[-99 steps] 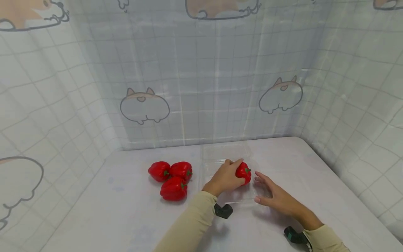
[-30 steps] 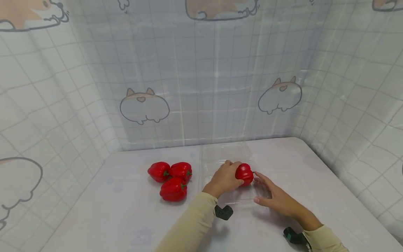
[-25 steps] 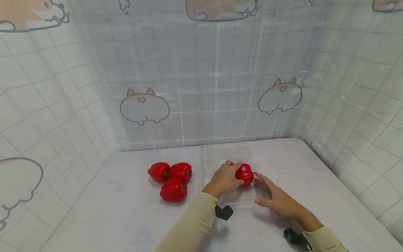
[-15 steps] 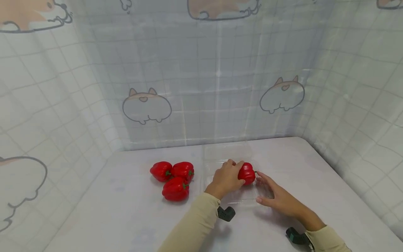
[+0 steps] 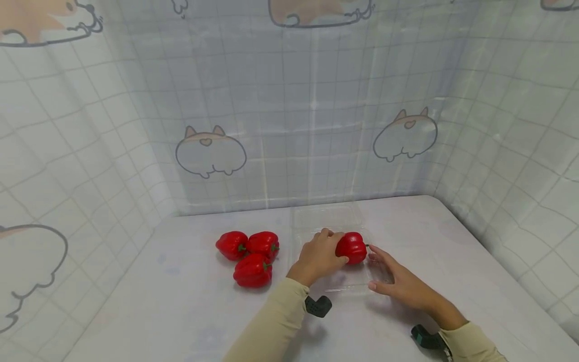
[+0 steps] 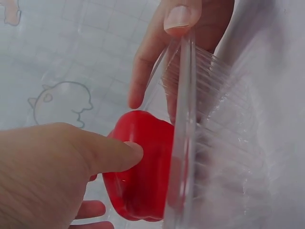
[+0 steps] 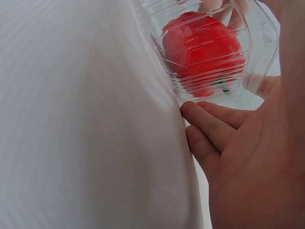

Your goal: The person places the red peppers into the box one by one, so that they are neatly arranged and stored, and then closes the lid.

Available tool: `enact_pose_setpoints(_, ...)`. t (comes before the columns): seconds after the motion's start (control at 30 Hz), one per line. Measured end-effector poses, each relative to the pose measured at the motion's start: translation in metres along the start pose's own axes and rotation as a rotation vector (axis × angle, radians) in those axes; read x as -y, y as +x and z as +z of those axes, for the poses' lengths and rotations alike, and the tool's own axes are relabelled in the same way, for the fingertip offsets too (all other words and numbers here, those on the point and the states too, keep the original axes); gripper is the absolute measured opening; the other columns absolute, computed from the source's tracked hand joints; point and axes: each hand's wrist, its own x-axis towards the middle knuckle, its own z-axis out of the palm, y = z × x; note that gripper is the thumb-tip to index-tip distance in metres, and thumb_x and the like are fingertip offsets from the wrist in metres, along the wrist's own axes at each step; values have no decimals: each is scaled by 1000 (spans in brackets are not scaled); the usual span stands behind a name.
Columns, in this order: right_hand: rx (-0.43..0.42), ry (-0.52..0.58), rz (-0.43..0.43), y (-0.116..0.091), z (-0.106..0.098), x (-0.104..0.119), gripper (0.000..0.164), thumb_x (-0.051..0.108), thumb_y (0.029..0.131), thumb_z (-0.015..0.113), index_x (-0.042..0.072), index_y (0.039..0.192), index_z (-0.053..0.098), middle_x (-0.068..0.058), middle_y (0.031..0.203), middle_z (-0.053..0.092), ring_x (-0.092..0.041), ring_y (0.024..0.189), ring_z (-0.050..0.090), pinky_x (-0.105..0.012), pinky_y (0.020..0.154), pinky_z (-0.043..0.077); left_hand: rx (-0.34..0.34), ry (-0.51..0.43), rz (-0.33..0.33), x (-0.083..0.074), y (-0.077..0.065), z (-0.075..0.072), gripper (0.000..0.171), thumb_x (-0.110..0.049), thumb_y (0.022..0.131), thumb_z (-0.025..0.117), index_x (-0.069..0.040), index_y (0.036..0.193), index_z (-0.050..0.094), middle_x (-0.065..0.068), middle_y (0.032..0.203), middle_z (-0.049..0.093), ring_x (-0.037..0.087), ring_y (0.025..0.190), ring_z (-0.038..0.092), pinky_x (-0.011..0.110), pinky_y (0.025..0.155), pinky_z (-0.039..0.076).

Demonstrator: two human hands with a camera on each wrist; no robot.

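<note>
A red bell pepper (image 5: pixel 353 248) with a green stem pointing right sits in a clear plastic clamshell container (image 5: pixel 339 285). My left hand (image 5: pixel 318 255) is at the pepper's left side, fingers loosely spread. In the left wrist view, the thumb lies along the red pepper (image 6: pixel 147 171), while the lower fingers stand apart from it. My right hand (image 5: pixel 402 285) holds the container's right end, thumb at the near corner and fingers at the far side. The right wrist view shows its fingers (image 7: pixel 209 126) against the container wall (image 7: pixel 205 78).
Three more red bell peppers (image 5: pixel 246 256) lie grouped on the white table (image 5: pixel 181 301), left of the container. The container's lid (image 5: pixel 325 216) lies folded back behind it. A curtain with dog drawings (image 5: pixel 312 125) surrounds the table's back and sides.
Earlier, the pepper's stem turned from facing me to pointing right. Since half a second ago, my left hand has drawn slightly left, uncovering more of the pepper. The right hand has stayed put.
</note>
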Motion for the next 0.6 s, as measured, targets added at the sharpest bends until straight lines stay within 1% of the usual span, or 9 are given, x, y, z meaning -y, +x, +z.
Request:
enact_pose_setpoints(0.13, 3, 10, -15, 0, -1, -1, 88, 37, 90, 73, 21, 159, 20, -17, 154, 39, -40, 142, 35, -69, 108, 28, 2, -23, 2, 1, -1, -2, 57, -40, 88, 75, -24, 140, 58, 3, 126, 58, 20, 111, 57, 42, 89, 55)
enact_pose_setpoints(0.3, 2, 9, -27, -1, 0, -1, 88, 37, 90, 73, 20, 159, 21, -18, 154, 39, -42, 142, 34, -70, 107, 29, 11, -22, -5, 0, -3, -4, 54, -41, 89, 73, -23, 138, 60, 3, 124, 59, 19, 109, 57, 41, 88, 55)
enact_pose_setpoints(0.6, -10, 1, -24, 0, -1, -1, 89, 39, 90, 72, 21, 159, 20, -16, 155, 39, -40, 143, 34, -69, 109, 28, 0, -16, -4, 3, -1, -6, 50, -42, 91, 70, -21, 136, 61, 3, 123, 61, 19, 107, 58, 42, 87, 56)
